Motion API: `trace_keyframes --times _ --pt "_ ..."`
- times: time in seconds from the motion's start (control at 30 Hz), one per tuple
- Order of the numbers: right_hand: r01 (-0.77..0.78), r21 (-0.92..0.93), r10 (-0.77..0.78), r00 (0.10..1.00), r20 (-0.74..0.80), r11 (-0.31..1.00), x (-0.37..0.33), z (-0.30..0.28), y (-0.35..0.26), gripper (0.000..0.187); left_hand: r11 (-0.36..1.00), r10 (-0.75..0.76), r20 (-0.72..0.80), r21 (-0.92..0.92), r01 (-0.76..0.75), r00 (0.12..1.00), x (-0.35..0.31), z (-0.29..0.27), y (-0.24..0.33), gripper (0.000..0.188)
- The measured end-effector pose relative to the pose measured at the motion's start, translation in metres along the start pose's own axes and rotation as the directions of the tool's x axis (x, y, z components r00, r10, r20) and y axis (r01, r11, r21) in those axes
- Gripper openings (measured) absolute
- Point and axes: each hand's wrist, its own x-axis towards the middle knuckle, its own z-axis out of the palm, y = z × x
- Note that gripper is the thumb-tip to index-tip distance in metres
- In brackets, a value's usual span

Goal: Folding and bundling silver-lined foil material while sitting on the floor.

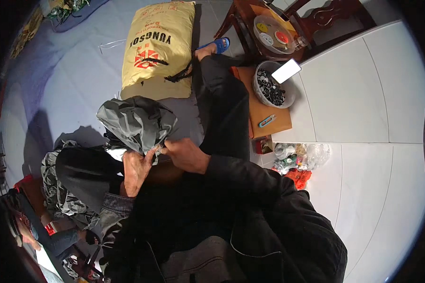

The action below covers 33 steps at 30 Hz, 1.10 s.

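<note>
- At the centre of the frame, one grey cloth (138,123) is bunched up, spreading from the fingertips toward the upper left; its long axis runs roughly from upper left to lower right
- The left hand (138,170) is below the cloth, closed on its lower edge with thumb and fingers; the right hand (186,154) comes from the right, pinching the lower right corner of the cloth
- Both hands meet at that corner, fingertips touching or nearly so, so neither looks clearly nearer; whether something small sits between the tips cannot be made out
- Counted at the top: one yellow sack (159,49), just beyond the cloth, and one blue sandal (222,45) on a foot beside it
- Counted at the upper right: one chair (229,21) bearing one clear tub (275,23), with three discs in it, yellow, white and red
- Below that, one bowl (290,95) of small dark and pale pieces (270,92), too many to count, one white flat rectangle (286,71) over its rim and one pair of blue snips (267,121) nearby
- At the lower left, one heap of grey fabric (52,184), its pieces uncountable
</note>
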Motion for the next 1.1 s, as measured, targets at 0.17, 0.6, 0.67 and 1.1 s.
trace_keyframes --times 0.17,0.6,0.67,1.1 --pt "-0.788 0.556 0.511 0.603 0.612 0.264 0.006 -0.014 -0.017 0.020 0.994 0.099 -0.025 -0.033 -0.100 0.995 0.001 -0.001 0.006 0.047" --pt "-0.132 0.077 0.134 0.991 -0.021 0.988 0.000 0.003 -0.007 0.018 0.995 -0.010 0.004 -0.104 0.010 1.000 0.000 -0.001 0.003 0.046" --pt "-0.078 0.150 0.099 0.986 -0.133 0.986 0.001 0.010 -0.006 0.018 0.996 0.001 0.006 -0.094 0.000 1.000 -0.002 0.000 0.001 0.046" --pt "0.001 -0.090 -0.012 0.993 -0.120 0.996 0.001 0.025 0.005 0.024 0.992 0.011 -0.059 -0.124 -0.018 0.998 0.002 0.002 0.001 0.050"
